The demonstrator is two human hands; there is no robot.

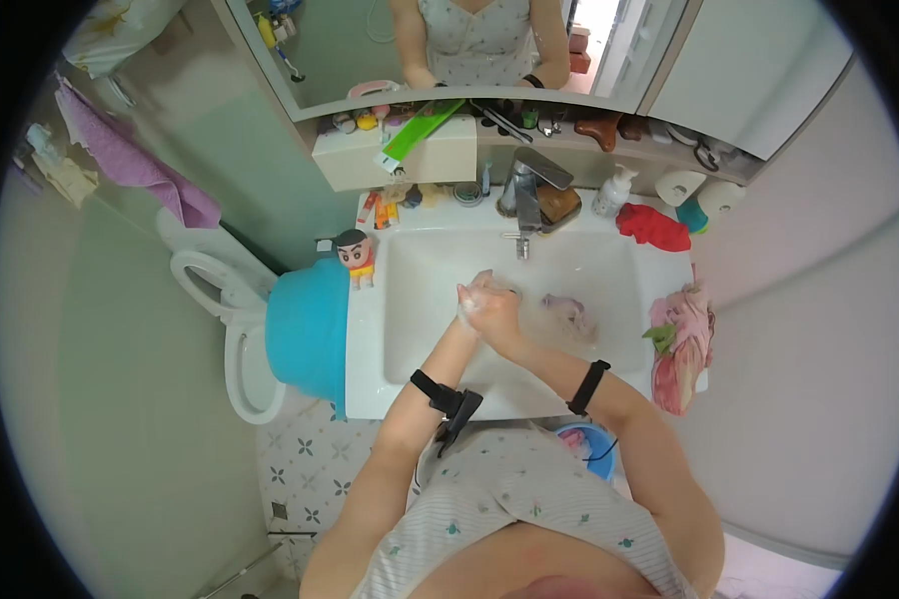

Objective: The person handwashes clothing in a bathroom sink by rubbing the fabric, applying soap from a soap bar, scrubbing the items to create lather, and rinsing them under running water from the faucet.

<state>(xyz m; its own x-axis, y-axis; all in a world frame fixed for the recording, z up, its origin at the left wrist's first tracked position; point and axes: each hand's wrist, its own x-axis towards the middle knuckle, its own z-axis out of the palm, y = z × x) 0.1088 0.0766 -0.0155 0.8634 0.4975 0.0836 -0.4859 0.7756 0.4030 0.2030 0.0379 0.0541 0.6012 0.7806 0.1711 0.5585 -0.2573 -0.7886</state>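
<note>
Over the left half of the white sink (420, 250), my left hand (474, 296) and my right hand (499, 317) are pressed together. White foam shows on them around the wrist and fingers. My right hand is closed over my left, whose fingers are bent and partly covered. Anything held between the two is hidden. To the right of my hands, a crumpled pale purple cloth (569, 314) lies wet in the sink. The metal faucet (525, 205) stands behind my hands at the sink's back edge.
A pink cloth bundle (681, 334) and a red cloth (653, 228) lie on the right rim, near a pump bottle (614, 190). A toy figure (356, 258) stands on the left rim beside a blue tub (308, 324). Below the sink is a blue bucket (599, 454).
</note>
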